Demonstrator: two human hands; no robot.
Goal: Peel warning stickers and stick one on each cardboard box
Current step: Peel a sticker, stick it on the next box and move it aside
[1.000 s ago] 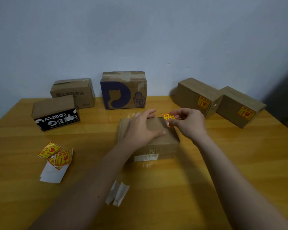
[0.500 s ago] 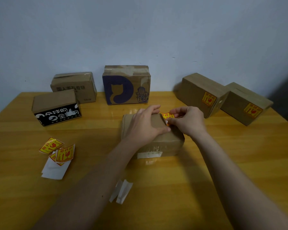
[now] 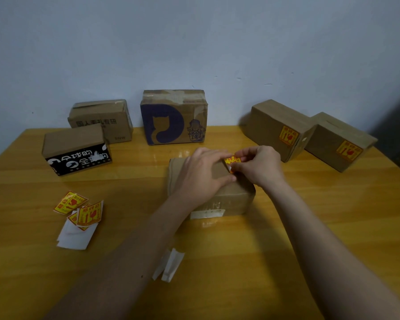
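Observation:
A plain cardboard box [image 3: 231, 197] lies in the middle of the wooden table. My left hand [image 3: 202, 174] rests flat on its top, fingers spread. My right hand [image 3: 259, 166] pinches a yellow-and-red warning sticker [image 3: 231, 160] at the box's far right top edge, touching my left fingertips. Loose warning stickers [image 3: 79, 210] lie on white backing paper [image 3: 75, 236] at the left. Two brown boxes at the right back, one nearer the middle [image 3: 275, 128] and one further right [image 3: 340, 140], each carry a sticker.
Three boxes stand at the back left: a black-printed one [image 3: 75, 150], a plain brown one [image 3: 102, 120] and one with a purple cat logo [image 3: 173, 117]. Peeled white backing strips [image 3: 170, 264] lie near the front. A blue-grey wall runs behind the table.
My right hand has brought the sticker down and left, onto the box's top edge beside my left fingers. The view has moved in slightly.

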